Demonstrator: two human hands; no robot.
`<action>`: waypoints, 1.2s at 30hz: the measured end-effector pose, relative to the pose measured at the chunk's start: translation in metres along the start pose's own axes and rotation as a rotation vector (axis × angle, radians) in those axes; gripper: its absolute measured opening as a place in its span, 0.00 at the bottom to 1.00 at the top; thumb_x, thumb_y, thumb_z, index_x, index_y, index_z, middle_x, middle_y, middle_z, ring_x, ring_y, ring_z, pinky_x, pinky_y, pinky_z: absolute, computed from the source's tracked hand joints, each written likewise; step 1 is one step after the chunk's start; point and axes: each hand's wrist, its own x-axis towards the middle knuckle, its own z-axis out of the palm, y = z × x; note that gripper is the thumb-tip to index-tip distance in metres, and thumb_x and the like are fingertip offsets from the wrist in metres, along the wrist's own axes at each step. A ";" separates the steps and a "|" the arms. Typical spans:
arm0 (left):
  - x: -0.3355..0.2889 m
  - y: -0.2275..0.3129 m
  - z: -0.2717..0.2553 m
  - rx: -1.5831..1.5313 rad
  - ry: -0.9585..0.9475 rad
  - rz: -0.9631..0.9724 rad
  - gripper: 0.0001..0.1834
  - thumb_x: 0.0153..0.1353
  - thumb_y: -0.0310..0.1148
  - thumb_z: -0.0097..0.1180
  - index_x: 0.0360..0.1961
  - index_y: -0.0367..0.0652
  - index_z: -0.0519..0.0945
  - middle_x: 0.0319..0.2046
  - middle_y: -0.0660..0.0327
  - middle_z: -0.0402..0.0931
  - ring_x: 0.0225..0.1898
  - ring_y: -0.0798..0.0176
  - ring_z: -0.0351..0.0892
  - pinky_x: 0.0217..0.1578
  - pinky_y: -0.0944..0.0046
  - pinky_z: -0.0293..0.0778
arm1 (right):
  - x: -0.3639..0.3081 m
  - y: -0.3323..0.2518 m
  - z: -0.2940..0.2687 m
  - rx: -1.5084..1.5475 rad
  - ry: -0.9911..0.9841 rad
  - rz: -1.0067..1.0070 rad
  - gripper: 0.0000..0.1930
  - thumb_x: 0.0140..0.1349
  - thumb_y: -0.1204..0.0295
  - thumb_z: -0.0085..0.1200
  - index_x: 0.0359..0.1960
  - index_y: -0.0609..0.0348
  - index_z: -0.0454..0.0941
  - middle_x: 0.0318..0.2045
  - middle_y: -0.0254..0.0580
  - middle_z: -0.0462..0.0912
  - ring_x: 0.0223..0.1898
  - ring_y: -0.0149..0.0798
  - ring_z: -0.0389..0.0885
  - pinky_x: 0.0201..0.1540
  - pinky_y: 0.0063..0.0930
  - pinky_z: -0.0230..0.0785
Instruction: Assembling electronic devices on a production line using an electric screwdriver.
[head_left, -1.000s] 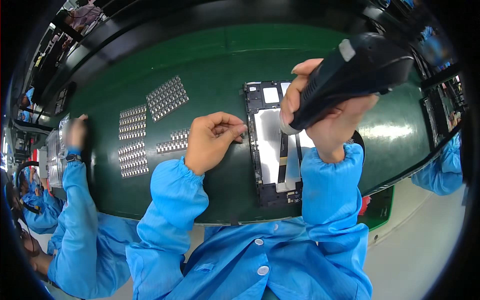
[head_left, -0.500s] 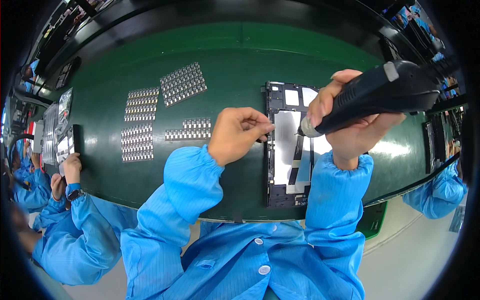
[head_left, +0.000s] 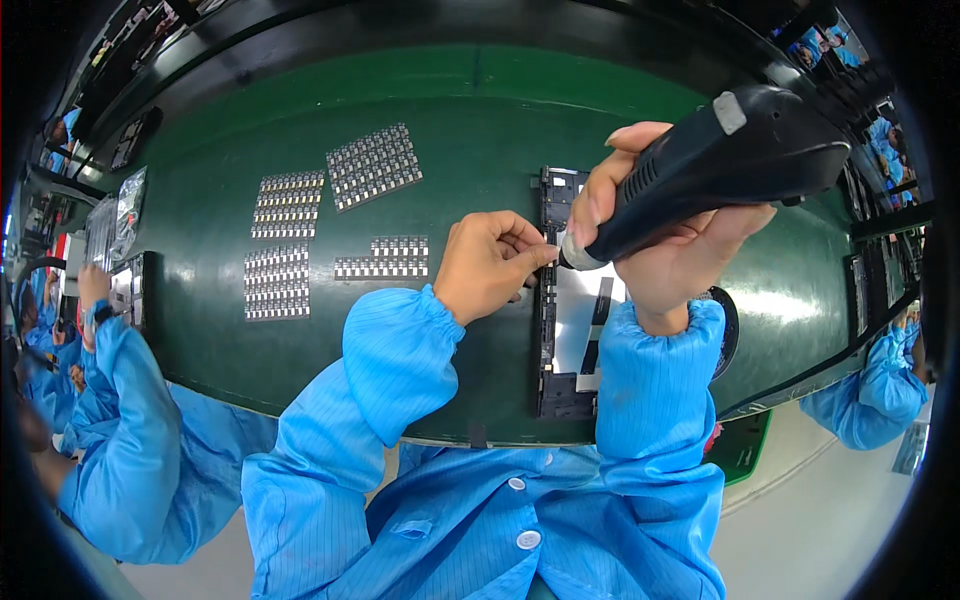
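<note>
My right hand (head_left: 670,235) is wrapped round a black electric screwdriver (head_left: 735,150), tilted so that its pale nose points down and left. The tip meets the left edge of a black device frame (head_left: 565,398) with silvery panels, which lies flat on the green table. At that same edge my left hand (head_left: 490,265) is closed in a pinch, thumb and forefinger right beside the tip. Whatever it pinches is hidden or too small to make out. The right hand and screwdriver cover much of the frame's upper and right part.
Left of my left hand lie several sheets of small parts (head_left: 375,165) on the green table (head_left: 480,140). A round dark dish (head_left: 728,325) shows partly behind my right sleeve. At the left, a co-worker's hand (head_left: 95,287) is near another dark device (head_left: 135,295) and clear plastic bags (head_left: 128,210).
My right hand has brought the screwdriver left, from over the frame's middle to its left edge beside my left fingertips. The round dish has come into sight. The co-worker's hand has moved up.
</note>
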 end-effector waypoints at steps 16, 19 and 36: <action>0.008 0.002 -0.004 0.013 -0.043 -0.182 0.06 0.53 0.26 0.60 0.27 0.33 0.78 0.23 0.59 0.79 0.21 0.69 0.80 0.16 0.70 0.74 | 0.004 0.012 0.007 -0.049 0.035 0.006 0.52 0.49 0.23 0.22 0.44 0.68 0.69 0.18 0.42 0.72 0.16 0.35 0.73 0.19 0.26 0.68; 0.009 0.000 -0.004 0.010 -0.045 -0.176 0.05 0.53 0.26 0.59 0.27 0.33 0.78 0.23 0.59 0.79 0.21 0.69 0.80 0.16 0.70 0.74 | 0.003 0.013 0.007 -0.047 0.006 0.000 0.51 0.49 0.24 0.23 0.43 0.68 0.69 0.17 0.42 0.72 0.16 0.36 0.73 0.19 0.26 0.68; 0.010 -0.002 -0.002 0.035 -0.039 -0.114 0.09 0.53 0.29 0.63 0.26 0.33 0.77 0.21 0.59 0.79 0.20 0.69 0.79 0.16 0.71 0.75 | -0.008 0.011 0.022 -0.157 0.101 -0.115 0.17 0.47 0.87 0.62 0.38 0.62 0.70 0.19 0.39 0.75 0.17 0.29 0.75 0.22 0.21 0.68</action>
